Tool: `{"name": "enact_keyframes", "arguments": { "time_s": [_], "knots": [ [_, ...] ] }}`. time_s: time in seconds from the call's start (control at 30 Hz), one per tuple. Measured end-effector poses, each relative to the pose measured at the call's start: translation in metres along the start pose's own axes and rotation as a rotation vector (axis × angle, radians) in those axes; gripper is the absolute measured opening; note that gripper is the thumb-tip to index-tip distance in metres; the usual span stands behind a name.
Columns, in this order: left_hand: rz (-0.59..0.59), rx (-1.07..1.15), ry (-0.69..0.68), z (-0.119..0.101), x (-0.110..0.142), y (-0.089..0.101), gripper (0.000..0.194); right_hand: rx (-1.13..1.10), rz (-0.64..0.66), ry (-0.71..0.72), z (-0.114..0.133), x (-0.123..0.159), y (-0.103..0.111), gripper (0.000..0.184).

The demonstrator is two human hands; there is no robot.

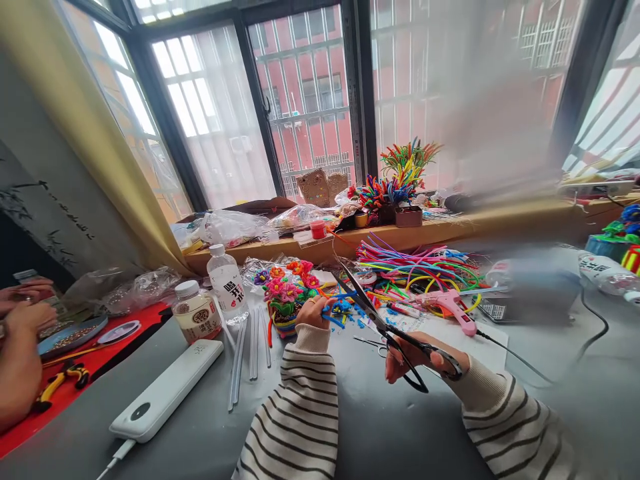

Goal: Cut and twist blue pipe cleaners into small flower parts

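My right hand (425, 357) is closed on the handles of a pair of black-handled scissors (369, 308). Their blades point up and to the left, slightly apart. My left hand (313, 313) pinches a blue pipe cleaner (329, 311), partly hidden by the fingers. Close behind that hand stands a small pot of pipe-cleaner flowers (286, 288) in pink, orange and purple. Blue fuzzy clippings (345, 310) lie scattered between my hands. A second, smaller pair of scissors (381, 348) rests on the table beside the right hand.
Behind lies a heap of coloured pipe cleaners (415, 263), with a pink glue gun (453, 308) and its cord on the right. Glue sticks (254, 343), a water bottle (227, 287), a drink bottle (196, 313) and a white power bank (167, 390) stand left. Another person's hands (30, 313) are far left.
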State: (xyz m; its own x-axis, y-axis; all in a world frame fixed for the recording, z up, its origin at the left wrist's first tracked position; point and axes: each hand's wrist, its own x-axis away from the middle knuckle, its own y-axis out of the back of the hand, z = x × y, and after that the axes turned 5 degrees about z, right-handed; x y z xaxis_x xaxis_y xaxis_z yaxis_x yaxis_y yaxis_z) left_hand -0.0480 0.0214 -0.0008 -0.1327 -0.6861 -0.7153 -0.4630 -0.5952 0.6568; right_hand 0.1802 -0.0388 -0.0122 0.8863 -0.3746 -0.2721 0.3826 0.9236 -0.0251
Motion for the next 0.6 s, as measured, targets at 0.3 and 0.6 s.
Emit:
{"name": "enact_keyframes", "arguments": {
  "time_s": [0.3, 0.6],
  "knots": [
    [0.029, -0.037, -0.113, 0.001, 0.004, -0.008, 0.032, 0.091, -0.069, -0.038, 0.021, 0.009, -0.002, 0.058],
    [0.08, -0.025, -0.101, -0.001, 0.005, -0.01, 0.034, 0.24, -0.211, -0.025, 0.013, 0.009, 0.005, 0.043]
  ]
}}
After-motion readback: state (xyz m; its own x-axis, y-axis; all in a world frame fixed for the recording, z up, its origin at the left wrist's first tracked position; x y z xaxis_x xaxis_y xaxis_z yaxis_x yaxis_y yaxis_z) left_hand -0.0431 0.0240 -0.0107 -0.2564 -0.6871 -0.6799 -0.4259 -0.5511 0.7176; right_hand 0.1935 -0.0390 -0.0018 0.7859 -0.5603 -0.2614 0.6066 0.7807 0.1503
